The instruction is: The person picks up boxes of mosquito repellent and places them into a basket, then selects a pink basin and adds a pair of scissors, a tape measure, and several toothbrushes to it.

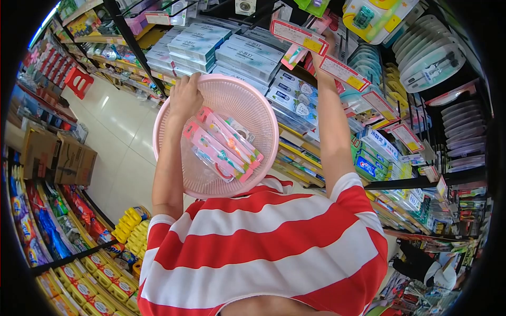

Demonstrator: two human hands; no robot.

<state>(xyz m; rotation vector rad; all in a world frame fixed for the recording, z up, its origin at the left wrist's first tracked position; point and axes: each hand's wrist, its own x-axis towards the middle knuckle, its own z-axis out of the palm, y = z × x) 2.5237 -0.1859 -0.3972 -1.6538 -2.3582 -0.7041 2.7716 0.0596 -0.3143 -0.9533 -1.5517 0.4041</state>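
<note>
My left hand (185,97) grips the far-left rim of a round pink plastic basket (268,105), fingers curled over the edge. Inside the basket lie several pink-backed toothbrush packs (217,150) in clear plastic, with part of another clear package beneath them. My right arm reaches up to the shelf's hanging display, where my right hand (322,51) is partly covered by red-and-white price labels (345,72). Its fingers are hidden, so any hold cannot be made out. Just left of that hand hangs a pink toothbrush pack (294,56).
Stacked white-and-teal boxes (250,55) and toothpaste boxes (295,95) fill the shelf ahead. Clear blister packs (432,63) hang on hooks at right. Behind on the left are cardboard boxes (74,158), a red stool (79,82) and yellow bottles (129,224).
</note>
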